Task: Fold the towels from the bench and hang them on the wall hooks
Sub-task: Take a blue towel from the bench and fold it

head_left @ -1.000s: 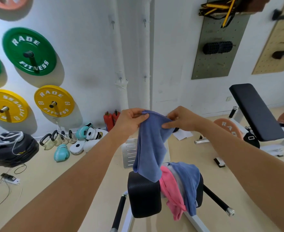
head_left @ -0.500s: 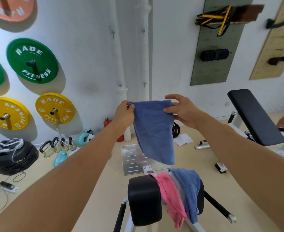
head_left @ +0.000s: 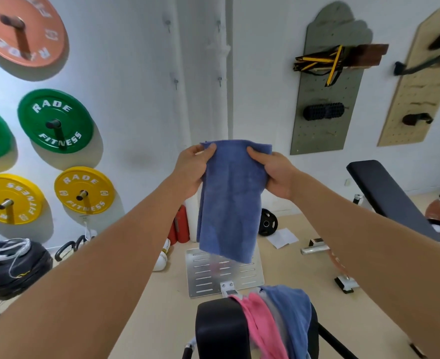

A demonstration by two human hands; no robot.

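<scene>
A folded blue towel (head_left: 228, 203) hangs in the air in front of me, held by its top edge. My left hand (head_left: 191, 169) grips its upper left corner and my right hand (head_left: 274, 172) grips its upper right side. Below, on the black padded bench (head_left: 220, 330), lie a pink towel (head_left: 260, 327), a grey one and another blue towel (head_left: 291, 314). Small wall hooks (head_left: 176, 82) are fixed on the white wall above the held towel, with one more hook (head_left: 219, 80) beside the pipe.
Coloured weight plates (head_left: 55, 123) hang on the left wall. Grey and wooden pegboards (head_left: 325, 99) hang on the right. A second black bench (head_left: 387, 198) stands at right. A metal floor plate (head_left: 224, 273), kettlebells, red cylinders and a black bag (head_left: 9, 268) sit on the floor.
Both hands have lifted the blue towel higher toward the wall and spread its top edge flat; my view has tilted upward, so the bench sits lower in frame.
</scene>
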